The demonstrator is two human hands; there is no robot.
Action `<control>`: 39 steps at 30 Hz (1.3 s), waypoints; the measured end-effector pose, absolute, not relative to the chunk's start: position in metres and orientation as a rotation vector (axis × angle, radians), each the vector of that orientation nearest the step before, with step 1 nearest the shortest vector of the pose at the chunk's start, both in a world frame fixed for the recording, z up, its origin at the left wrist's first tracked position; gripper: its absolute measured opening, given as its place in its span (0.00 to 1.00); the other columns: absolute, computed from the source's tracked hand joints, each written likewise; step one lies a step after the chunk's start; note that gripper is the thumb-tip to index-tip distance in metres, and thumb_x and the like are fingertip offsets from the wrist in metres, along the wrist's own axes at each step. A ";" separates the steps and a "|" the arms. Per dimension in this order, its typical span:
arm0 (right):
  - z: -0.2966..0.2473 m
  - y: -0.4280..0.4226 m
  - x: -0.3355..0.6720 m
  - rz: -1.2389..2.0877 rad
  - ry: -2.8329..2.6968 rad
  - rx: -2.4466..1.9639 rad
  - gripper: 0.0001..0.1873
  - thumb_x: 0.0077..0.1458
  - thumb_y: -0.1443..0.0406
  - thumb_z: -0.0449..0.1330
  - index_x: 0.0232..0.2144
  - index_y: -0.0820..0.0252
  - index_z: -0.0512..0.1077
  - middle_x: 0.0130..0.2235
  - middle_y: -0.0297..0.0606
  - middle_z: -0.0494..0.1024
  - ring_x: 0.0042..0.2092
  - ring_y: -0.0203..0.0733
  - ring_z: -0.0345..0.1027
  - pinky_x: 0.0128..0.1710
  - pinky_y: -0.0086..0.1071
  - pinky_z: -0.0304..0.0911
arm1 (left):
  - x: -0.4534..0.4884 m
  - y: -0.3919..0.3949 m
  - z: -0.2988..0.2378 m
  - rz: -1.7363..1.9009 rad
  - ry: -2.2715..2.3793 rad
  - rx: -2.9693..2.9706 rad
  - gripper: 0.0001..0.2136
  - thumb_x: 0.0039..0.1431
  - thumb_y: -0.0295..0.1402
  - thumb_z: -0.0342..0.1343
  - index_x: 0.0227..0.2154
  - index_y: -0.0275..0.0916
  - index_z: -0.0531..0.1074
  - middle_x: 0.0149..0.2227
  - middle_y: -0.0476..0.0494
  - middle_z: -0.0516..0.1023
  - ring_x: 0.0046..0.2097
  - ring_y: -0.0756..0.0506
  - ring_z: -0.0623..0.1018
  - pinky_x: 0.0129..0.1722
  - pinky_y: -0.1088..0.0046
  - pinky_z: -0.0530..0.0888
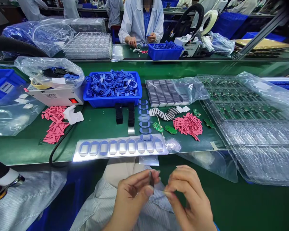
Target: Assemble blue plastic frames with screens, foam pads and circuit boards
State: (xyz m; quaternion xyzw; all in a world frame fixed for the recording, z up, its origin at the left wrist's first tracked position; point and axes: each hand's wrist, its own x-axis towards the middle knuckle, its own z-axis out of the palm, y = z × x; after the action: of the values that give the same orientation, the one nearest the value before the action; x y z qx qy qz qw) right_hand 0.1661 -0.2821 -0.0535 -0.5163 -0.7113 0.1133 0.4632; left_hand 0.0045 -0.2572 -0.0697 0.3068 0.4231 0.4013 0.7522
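Note:
Above my lap, just off the bench's front edge, my left hand (137, 192) pinches a small thin dark piece (151, 182) between thumb and fingers. It is seen nearly edge-on, so its kind does not show. Close by on the right, my right hand (189, 195) has thumb and forefinger pressed together; whatever may be between them is too small to make out. Beyond both hands lies a pale strip (113, 155) bearing a row of blue oval frames (122, 146). A column of more blue oval frames (144, 118) runs away from it.
A blue bin (113, 102) of blue plastic parts stands mid-bench. Pink strips lie in a left pile (54, 125) and a right pile (188, 125). Clear trays (260, 138) with green circuit boards overhang the right edge. A co-worker (142, 25) sits opposite.

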 end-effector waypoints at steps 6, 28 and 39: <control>-0.089 -0.256 0.212 0.129 -1.550 -1.634 0.07 0.60 0.65 0.52 0.29 0.57 0.63 0.31 0.36 0.68 0.34 0.39 0.67 0.33 0.32 0.64 | 0.001 -0.247 -0.069 1.021 1.107 0.608 0.16 0.45 0.43 0.67 0.38 0.43 0.81 0.40 0.39 0.84 0.41 0.41 0.83 0.40 0.70 0.78; -0.060 -0.274 0.168 0.380 -1.943 -1.157 0.27 0.52 0.71 0.60 0.55 0.58 0.65 0.51 0.46 0.75 0.52 0.48 0.70 0.47 0.41 0.71 | 0.001 -0.255 -0.066 0.842 0.830 0.619 0.16 0.45 0.43 0.67 0.38 0.42 0.81 0.35 0.41 0.85 0.37 0.43 0.82 0.42 0.68 0.76; -0.055 -0.277 0.142 0.942 -1.397 -1.007 0.14 0.52 0.58 0.64 0.39 0.54 0.67 0.36 0.38 0.81 0.43 0.45 0.77 0.42 0.37 0.75 | -0.002 -0.256 -0.060 0.548 0.478 0.519 0.27 0.44 0.56 0.59 0.35 0.35 0.81 0.34 0.37 0.83 0.40 0.42 0.81 0.41 0.71 0.73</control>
State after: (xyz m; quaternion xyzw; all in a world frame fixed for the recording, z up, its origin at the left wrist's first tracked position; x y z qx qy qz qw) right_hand 0.1420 -0.2766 -0.0545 -0.4266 -0.5916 0.3990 0.5557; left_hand -0.0021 -0.2562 -0.0603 0.2511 0.2313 0.2650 0.9018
